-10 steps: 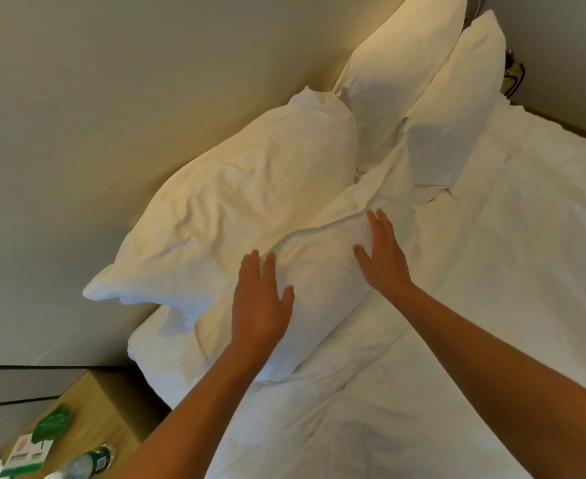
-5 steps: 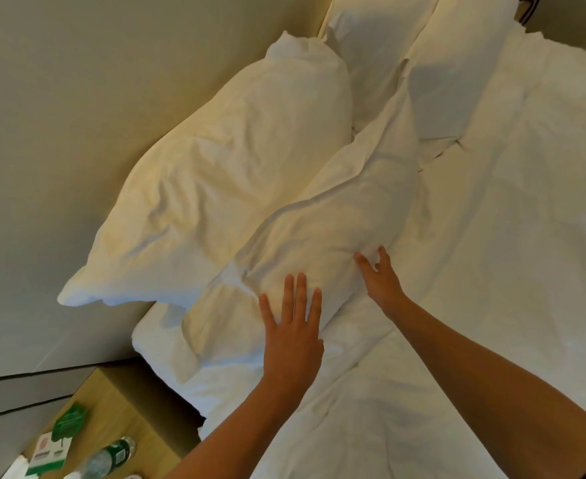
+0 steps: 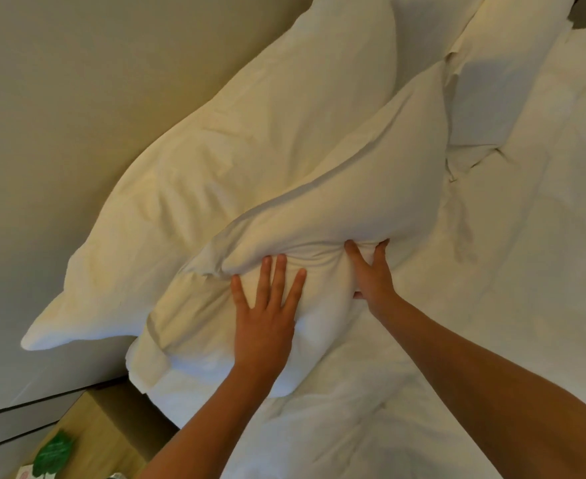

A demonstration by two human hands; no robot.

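A white front pillow (image 3: 353, 174) lies on the bed and leans against a larger white pillow (image 3: 233, 133) that stands against the wall. My left hand (image 3: 267, 312) lies flat on the front pillow's near end with straight, spread fingers. My right hand (image 3: 371, 271) pushes into the pillow's lower edge just to the right. Its fingertips sink into a bunched fold of fabric, and its thumb is mostly hidden under the palm.
Two more white pillows (image 3: 485, 81) sit at the far end. The white duvet (image 3: 509, 271) covers the bed to the right. A beige wall (image 3: 77, 81) runs along the left. A wooden nightstand (image 3: 91, 430) with a green packet (image 3: 53, 454) stands at bottom left.
Both hands slid down the front pillow toward its near edge. The right hand's fingertips now dig into the fabric and crease it. The view has moved closer.
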